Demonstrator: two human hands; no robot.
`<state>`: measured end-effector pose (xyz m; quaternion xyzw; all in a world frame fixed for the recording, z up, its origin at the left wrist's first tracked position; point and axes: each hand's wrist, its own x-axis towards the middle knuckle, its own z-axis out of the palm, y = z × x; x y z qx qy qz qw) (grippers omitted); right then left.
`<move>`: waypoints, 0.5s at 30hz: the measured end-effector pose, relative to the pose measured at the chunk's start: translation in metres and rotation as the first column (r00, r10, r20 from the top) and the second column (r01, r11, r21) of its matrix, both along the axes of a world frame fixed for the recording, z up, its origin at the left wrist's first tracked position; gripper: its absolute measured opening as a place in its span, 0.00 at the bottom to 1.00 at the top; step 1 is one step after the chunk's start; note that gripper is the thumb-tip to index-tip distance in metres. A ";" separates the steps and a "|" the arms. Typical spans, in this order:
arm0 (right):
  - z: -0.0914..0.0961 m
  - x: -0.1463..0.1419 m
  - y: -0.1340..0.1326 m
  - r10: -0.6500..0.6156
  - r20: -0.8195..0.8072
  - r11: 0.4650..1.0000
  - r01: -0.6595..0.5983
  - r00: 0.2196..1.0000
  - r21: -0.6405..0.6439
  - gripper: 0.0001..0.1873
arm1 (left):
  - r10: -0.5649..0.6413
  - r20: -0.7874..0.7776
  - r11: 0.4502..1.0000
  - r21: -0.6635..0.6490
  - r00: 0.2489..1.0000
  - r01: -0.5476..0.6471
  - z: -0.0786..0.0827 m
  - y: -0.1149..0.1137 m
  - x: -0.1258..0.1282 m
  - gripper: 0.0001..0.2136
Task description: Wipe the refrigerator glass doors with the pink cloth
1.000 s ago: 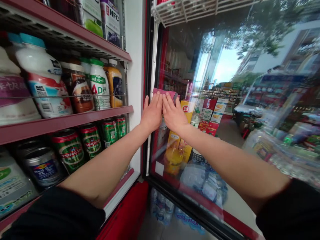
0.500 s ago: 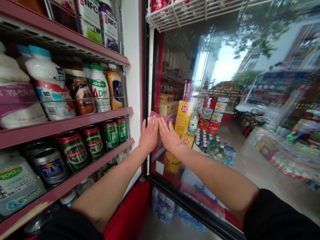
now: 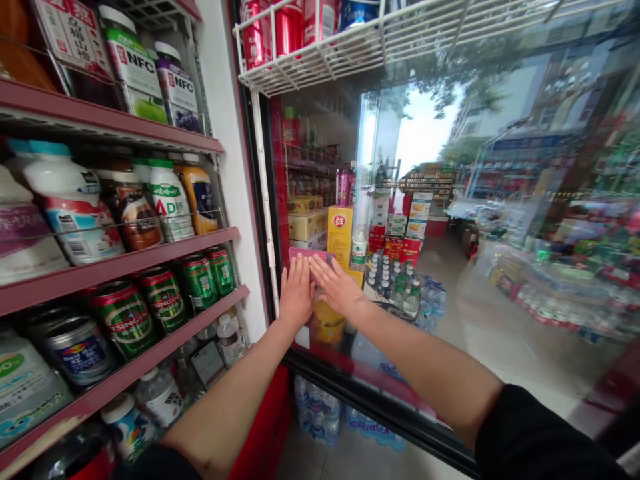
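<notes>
Pale shop floor [image 3: 350, 457] — daylit

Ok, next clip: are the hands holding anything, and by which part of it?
A pink cloth, pressed against the glass door: the left hand and right hand lie flat on its lower part, not gripping.

- The only view is coming from a camera worn on the person's head, above and behind the left hand [image 3: 296, 292] and right hand [image 3: 336, 285].
- It is facing forward and down, with both hands near the middle of the picture.
- It is looking from close range, with the left forearm [image 3: 225, 393] and right forearm [image 3: 425, 360] reaching in from the lower corners.
- It is taking in the fridge shelves [image 3: 125, 269] left of the hands and the glass door [image 3: 400, 133] right of and beyond them.
</notes>
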<state>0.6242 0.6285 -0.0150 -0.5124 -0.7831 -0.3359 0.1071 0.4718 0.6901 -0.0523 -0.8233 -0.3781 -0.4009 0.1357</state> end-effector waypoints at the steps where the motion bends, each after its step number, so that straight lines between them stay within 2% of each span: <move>1: -0.001 0.006 -0.009 -0.005 -0.007 1.000 0.005 1.000 -0.005 0.43 | 0.002 -0.001 1.000 0.002 1.000 -0.002 -0.002 -0.007 0.006 0.32; 7: -0.005 0.047 -0.067 -0.089 0.040 0.996 0.090 0.995 -0.028 0.47 | 0.004 -0.004 1.000 0.004 1.000 -0.004 -0.010 -0.059 0.051 0.32; 15: -0.008 0.116 -0.153 -0.123 0.003 0.992 0.123 0.992 -0.006 0.45 | -0.053 0.000 0.998 0.029 0.999 0.052 -0.011 -0.134 0.117 0.31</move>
